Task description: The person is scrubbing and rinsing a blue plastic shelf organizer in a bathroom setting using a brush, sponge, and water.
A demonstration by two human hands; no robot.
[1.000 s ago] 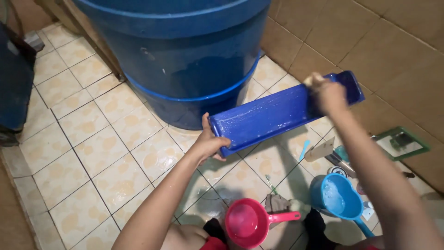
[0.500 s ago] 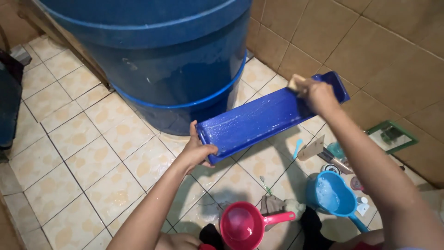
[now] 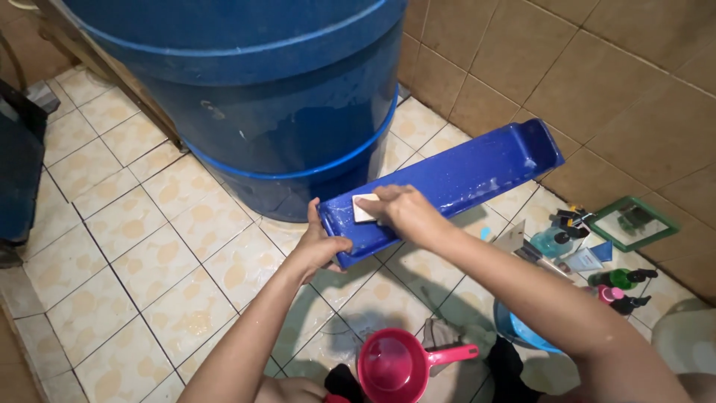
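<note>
Long blue tray [image 3: 462,175]: glossy wet plastic, streaked with suds. Blue drum [image 3: 276,97]: smooth, satin plastic; pink dipper [image 3: 395,366]: shiny plastic. Floor tiles [image 3: 134,246] were glazed ceramic, wet.

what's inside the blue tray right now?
Inside the blue tray: wet soapy film and a pale sponge pressed down by the right hand. The surface under hand and sponge is hidden.

The long blue plastic tray [image 3: 447,186] sits between the large blue plastic barrel [image 3: 261,97] at ten o'clock and the pink plastic dipper [image 3: 395,366] at six. Small plastic bottles [image 3: 589,261] cluster at four o'clock, beside the green-framed mirror [image 3: 634,222] against the wall.
</note>
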